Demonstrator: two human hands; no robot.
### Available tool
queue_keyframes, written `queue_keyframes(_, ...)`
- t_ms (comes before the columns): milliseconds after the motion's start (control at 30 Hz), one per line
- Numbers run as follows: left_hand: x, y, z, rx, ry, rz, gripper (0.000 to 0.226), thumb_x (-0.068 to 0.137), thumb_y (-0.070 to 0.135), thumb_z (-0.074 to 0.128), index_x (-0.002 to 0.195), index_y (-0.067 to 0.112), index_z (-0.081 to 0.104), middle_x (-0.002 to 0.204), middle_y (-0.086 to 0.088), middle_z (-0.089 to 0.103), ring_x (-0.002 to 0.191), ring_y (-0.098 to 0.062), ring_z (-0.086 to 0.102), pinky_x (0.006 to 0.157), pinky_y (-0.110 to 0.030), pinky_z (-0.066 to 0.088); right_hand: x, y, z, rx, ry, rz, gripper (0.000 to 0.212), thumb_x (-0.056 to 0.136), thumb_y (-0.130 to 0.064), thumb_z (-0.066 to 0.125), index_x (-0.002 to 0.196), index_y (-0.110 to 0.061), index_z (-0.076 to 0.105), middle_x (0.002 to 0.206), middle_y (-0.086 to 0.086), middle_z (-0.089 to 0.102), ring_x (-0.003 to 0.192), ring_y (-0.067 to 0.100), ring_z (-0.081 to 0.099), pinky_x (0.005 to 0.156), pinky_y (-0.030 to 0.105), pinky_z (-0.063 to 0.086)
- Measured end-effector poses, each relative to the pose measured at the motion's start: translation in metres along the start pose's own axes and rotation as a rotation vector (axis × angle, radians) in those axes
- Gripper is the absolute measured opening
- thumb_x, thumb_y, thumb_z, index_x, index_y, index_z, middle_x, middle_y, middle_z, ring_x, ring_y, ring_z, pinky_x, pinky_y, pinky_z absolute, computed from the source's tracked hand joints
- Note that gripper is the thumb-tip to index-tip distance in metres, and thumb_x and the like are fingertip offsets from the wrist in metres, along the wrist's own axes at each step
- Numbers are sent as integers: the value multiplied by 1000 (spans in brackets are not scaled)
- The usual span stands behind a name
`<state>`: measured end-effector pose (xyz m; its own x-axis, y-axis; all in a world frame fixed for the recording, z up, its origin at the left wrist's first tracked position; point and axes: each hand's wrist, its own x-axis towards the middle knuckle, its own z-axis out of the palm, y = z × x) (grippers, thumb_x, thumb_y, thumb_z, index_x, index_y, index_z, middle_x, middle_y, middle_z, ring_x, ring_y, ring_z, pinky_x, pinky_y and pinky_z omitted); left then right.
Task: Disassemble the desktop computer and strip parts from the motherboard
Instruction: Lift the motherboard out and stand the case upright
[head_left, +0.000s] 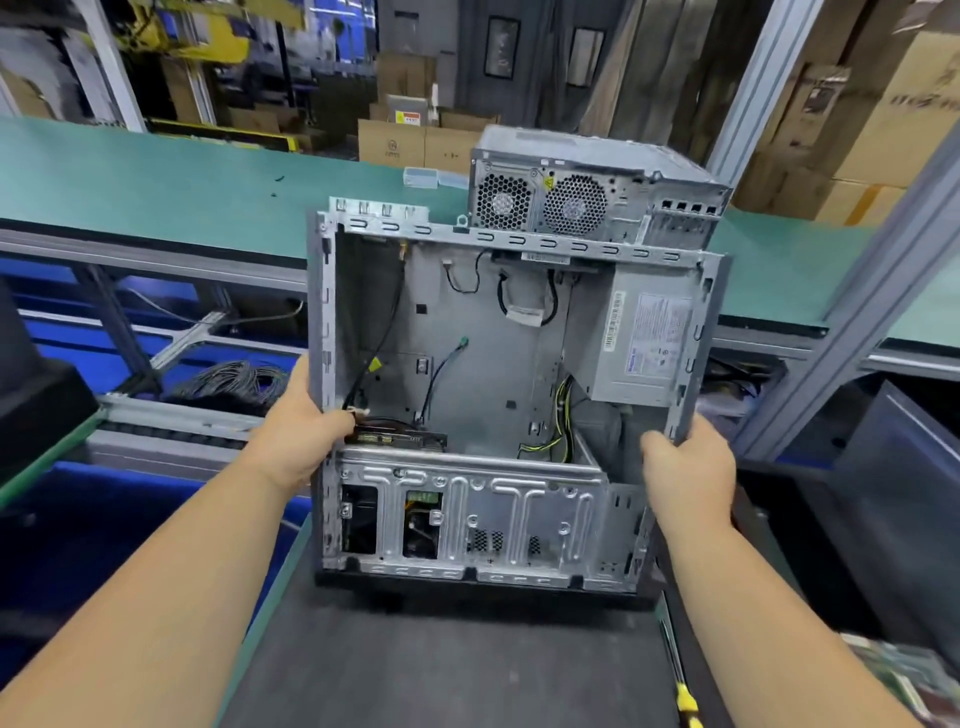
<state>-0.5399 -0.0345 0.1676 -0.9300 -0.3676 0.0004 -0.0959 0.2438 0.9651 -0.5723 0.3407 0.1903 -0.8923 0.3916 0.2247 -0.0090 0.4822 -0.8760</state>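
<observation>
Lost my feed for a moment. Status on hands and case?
Left grip and right grip clamp open grey metal computer case by its sides. Silver power supply, loose wires inside. Second grey tower behind.

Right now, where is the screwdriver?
In the head view the screwdriver lies at the bottom right on the dark mat, beside the right forearm, below the open case.

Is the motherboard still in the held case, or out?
Out: the open computer case shows bare back panel, loose cables and the power supply.
</observation>
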Motion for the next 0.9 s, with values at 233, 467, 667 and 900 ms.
queue_keyframes(233, -16, -2, 10, -74, 56, -22, 61, 74, 16, 57, 125, 46, 43, 79, 9, 63, 74, -19, 56, 60, -31, 44, -15, -2, 0, 18, -37, 39, 28, 81, -8, 49, 66, -28, 38, 61, -4, 47, 54, 15, 41, 51, 27, 28)
queue_keyframes(467, -43, -13, 6, -24, 24, -50, 59, 73, 19, 57, 118, 52, 40, 96, 6, 61, 88, -21, 57, 76, -36, 46, -40, 9, -8, 97, -32, 89, 30, 79, -5, 49, 73, -33, 45, 66, -8, 51, 57, 14, 45, 52, 27, 32)
queue_keyframes(667, -67, -30, 4, -30, 50, -79, 59, 70, 21, 61, 93, 72, 41, 82, 25, 65, 93, -15, 60, 73, -29, 45, -63, 26, -14, 135, 0, 104, 32, 79, -1, 51, 79, -33, 52, 68, -8, 54, 60, 16, 48, 53, 27, 33)
queue_keyframes(900, -93, -40, 5, -54, 33, -37, 54, 72, 22, 64, 124, 34, 56, 104, 14, 70, 105, -12, 61, 90, -33, 46, -83, 43, -23, 164, -25, 104, 35, 84, -4, 55, 97, -36, 57, 83, -15, 63, 74, 8, 57, 59, 21, 37)
